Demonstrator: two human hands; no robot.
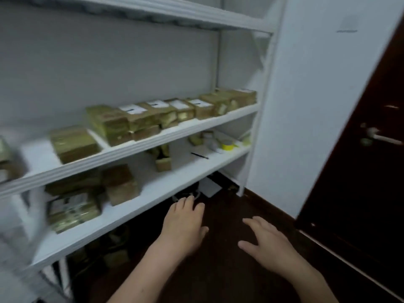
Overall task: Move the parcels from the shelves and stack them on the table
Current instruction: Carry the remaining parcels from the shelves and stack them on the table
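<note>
Head view of a white shelving unit beside a dark door.

Left hand — palm down, fingers straight and lying close together, thumb a little apart. It holds nothing. Its fingertips reach as far as the front edge of the lower shelf; whether they touch it cannot be told.

Right hand — palm down over the dark floor, fingers spread fairly wide and thumb out to the side, holding and touching nothing. The two hands are near each other but apart.

Parcels: a row of taped brown parcels runs along the middle shelf. Several carry white labels on top and some are stacked two high. A single parcel sits left of the row, apart from it. On the lower shelf a stack of parcels lies at the left, with another parcel just beside it. Further right are a small box, a black pen and a yellow tape roll. The left part of the view is blurred.
</note>
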